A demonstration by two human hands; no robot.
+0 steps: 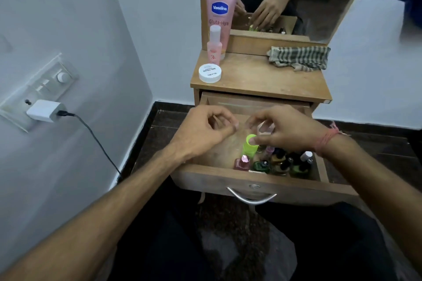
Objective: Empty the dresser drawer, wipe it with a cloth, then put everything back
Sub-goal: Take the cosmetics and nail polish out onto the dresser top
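Green bottle (249, 145) stands upright under right hand (285, 129) fingertips.

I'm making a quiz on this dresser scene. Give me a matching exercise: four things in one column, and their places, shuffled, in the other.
Things:
1. Vaseline tube
2. striped cloth
3. white round jar
4. pink nail polish bottle

Places:
A. dresser top, front left
B. in the open drawer, near its front
C. dresser top, right, near the mirror
D. standing at the back left, beside the mirror

Pairs: 1-D, 2-C, 3-A, 4-B
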